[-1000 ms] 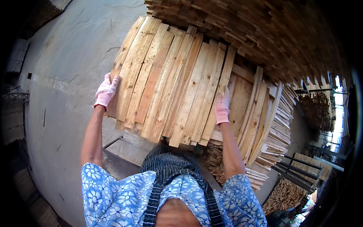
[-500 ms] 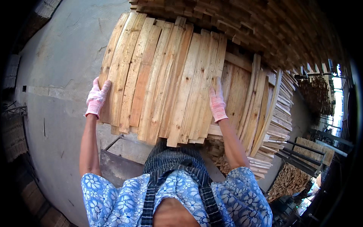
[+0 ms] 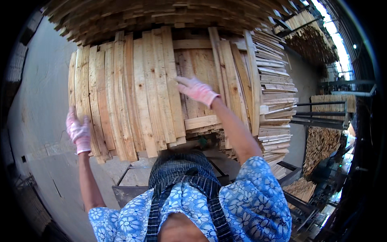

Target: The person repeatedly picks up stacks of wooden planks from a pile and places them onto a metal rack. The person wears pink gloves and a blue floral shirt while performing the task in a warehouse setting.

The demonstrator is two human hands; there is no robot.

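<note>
Boards [image 3: 139, 92] are laid side by side up front, flanked by left hand [image 3: 78, 131] and right hand [image 3: 196, 89], fingers loosely spread, probably so the row's kept snug tbh.

Left hand in a pink-and-white knit glove [image 3: 78, 133] at the left edge of a row of pale, knotty wooden slats [image 3: 139, 94], thumb and fingers spread; right hand in a matching glove [image 3: 197, 89] flat and open at the row's right edge (motion-blurred, contact unclear). Stacked brown wooden strips [image 3: 169, 15] run along the top, fanned whitish slat ends [image 3: 276, 88] right, smooth grey floor [image 3: 44, 101] left.
</note>
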